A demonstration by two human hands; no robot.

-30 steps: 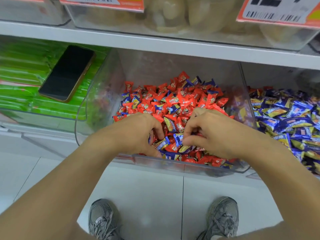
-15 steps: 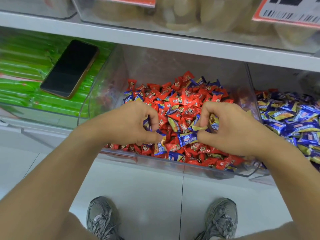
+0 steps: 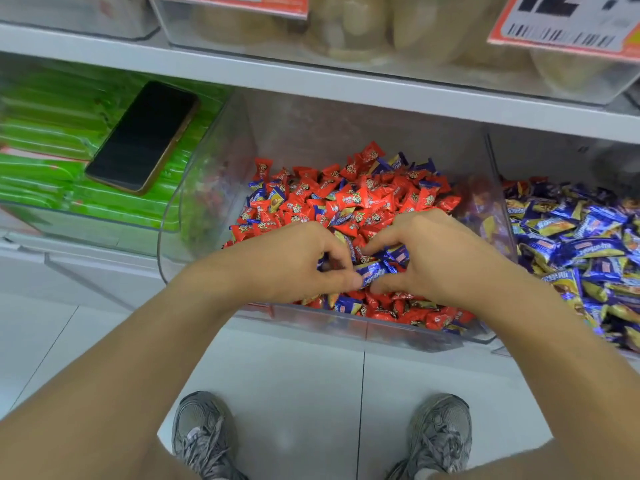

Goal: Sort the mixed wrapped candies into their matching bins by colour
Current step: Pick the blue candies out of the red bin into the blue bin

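- Both hands are over the front edge of the middle bin [image 3: 207,188].
- Left hand [image 3: 294,261] and right hand [image 3: 433,258] each pinch blue candies [image 3: 372,271].
- Red candies [image 3: 363,199] fill the bin.

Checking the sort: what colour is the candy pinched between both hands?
Blue, in the head view: candy.

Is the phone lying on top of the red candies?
No, the phone lies on the green packets in the bin to the left, apart from the red candies.
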